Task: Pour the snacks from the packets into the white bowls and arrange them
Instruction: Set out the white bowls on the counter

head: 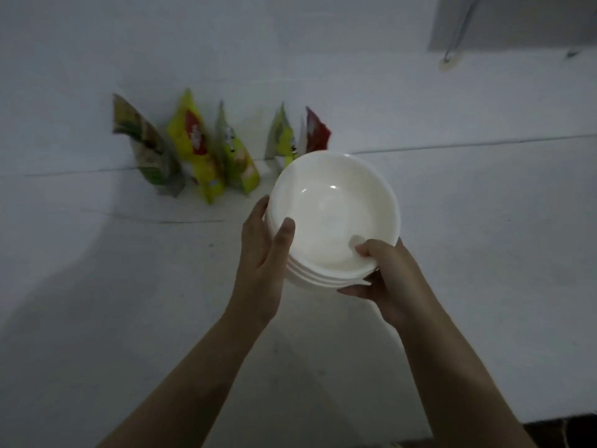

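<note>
**Five packets waiting, bowl stack in both hands – pouring not begun**

Five snack packets are noted at the back of the white counter [452, 221], leaned upright against the wall [290, 43]: a green-brown packet [145, 147] at far left, then a yellow packet [195, 147], a green-yellow packet [235, 156], a second green-yellow packet [282, 137] and a red packet [316, 130]. The last two are partly hidden behind the bowls. No packet appears opened, as far as can be judged; the pic is dim and soft.

The stack of white bowls [332, 215] is held in front of the packets, approx. mid-counter. At least three or four nested rims can be counted at the near edge. Whether the stack rests on the counter or is lifted off it cannot be told. The top bowl is empty.

Left hand [261, 253]: laid against the stack's left side, thumb over the top rim, fingers wrapped round the outside. Right hand [384, 276]: thumb hooked into the top bowl at the near-right rim, fingers curled under the stack's edge.

Step in hand, by judgement: prep stage, i.e. bowls to be separated and set out. Nothing of the pouring is done.

Next move calls for: the top bowl to be peeled off by the right hand while the rest is steadied by the left; bowls to be spaced along the counter w/ room left for pouring.
</note>
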